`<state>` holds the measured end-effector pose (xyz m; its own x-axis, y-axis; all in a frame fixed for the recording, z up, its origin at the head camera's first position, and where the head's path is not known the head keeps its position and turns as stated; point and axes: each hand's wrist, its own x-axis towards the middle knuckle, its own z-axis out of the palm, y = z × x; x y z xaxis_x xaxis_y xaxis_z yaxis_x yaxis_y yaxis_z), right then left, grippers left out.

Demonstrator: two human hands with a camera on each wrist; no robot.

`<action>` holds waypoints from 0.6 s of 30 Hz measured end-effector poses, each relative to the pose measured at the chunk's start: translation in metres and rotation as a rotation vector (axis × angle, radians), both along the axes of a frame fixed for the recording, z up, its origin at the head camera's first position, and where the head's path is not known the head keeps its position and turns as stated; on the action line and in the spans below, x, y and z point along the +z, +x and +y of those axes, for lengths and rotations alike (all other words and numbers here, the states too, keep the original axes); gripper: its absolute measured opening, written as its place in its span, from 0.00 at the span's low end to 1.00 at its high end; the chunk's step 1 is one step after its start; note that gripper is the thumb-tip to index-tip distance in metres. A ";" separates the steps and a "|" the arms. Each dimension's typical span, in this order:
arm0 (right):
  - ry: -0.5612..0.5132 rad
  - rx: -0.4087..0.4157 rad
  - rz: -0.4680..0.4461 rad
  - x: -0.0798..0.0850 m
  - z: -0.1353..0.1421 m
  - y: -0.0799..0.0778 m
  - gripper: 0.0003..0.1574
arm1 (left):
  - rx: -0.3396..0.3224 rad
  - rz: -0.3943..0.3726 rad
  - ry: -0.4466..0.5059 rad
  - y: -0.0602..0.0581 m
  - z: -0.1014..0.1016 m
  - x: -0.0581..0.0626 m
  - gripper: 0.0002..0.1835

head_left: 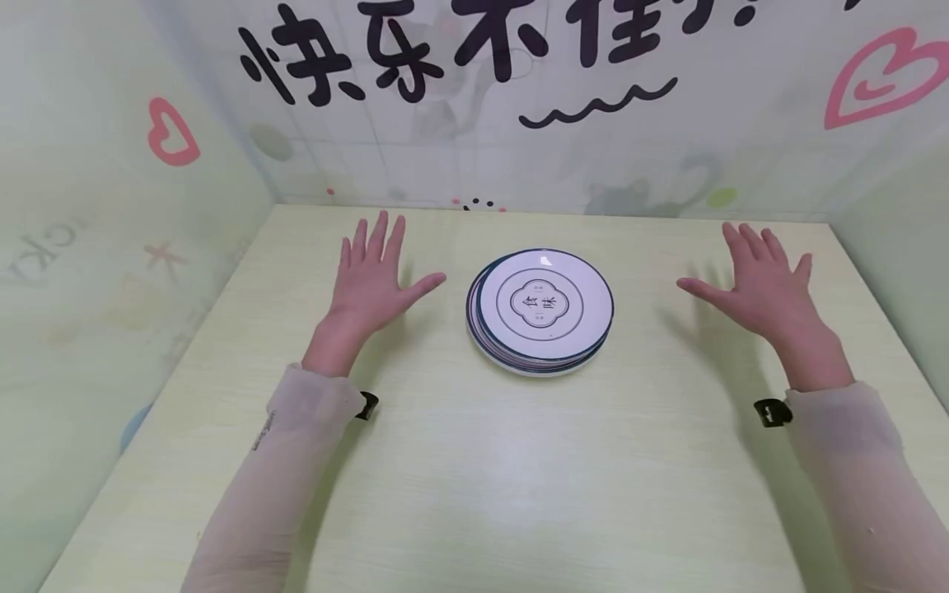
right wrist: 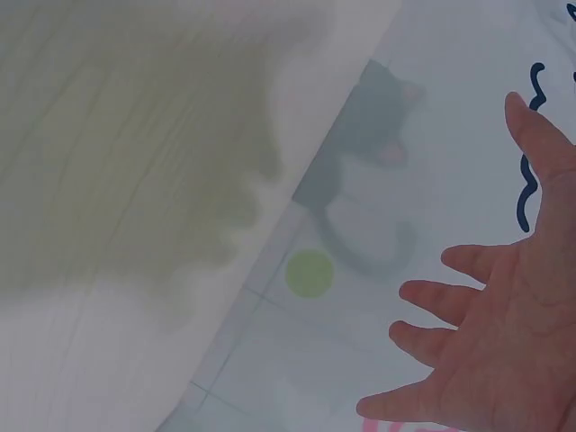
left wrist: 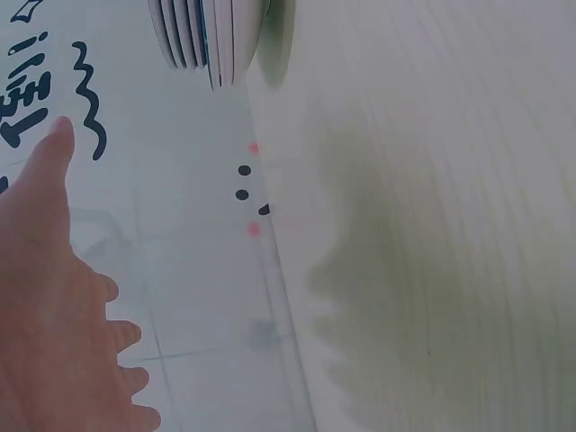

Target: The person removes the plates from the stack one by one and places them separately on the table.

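A stack of several white plates (head_left: 544, 309) with dark blue rims sits on the table, the top one bearing a printed emblem. To its left, my left hand (head_left: 371, 284) is spread with straight fingers, its thumb pointing toward the stack without touching it. On the other side, my right hand (head_left: 771, 288) is likewise spread, farther from the plates, and holds nothing. The left wrist view catches the edges of the stacked plates (left wrist: 211, 36) at its top, with the left hand (left wrist: 45, 297) at the left. In the right wrist view the right hand (right wrist: 504, 333) shows splayed fingers.
The pale wooden table (head_left: 504, 478) meets a printed back wall (head_left: 474, 156) with large black characters. Side walls stand at the left (head_left: 111, 247) and right (head_left: 897, 206). Both sleeves are light, with a black band at each wrist.
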<state>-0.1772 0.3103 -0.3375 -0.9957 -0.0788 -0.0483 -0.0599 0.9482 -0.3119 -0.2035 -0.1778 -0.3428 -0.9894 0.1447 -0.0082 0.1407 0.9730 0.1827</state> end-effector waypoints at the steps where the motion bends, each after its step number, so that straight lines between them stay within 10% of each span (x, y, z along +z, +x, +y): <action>1: -0.004 0.003 -0.002 0.000 -0.001 0.000 0.66 | -0.002 -0.001 0.003 0.001 0.000 0.000 0.58; 18: -0.064 0.055 0.025 -0.001 -0.016 -0.003 0.63 | -0.064 -0.015 0.129 0.010 0.011 -0.005 0.57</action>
<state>-0.1806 0.2948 -0.3386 -0.9907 -0.1351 -0.0162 -0.1196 0.9214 -0.3697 -0.1940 -0.1670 -0.3473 -0.9780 0.2086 -0.0003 0.1984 0.9304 0.3082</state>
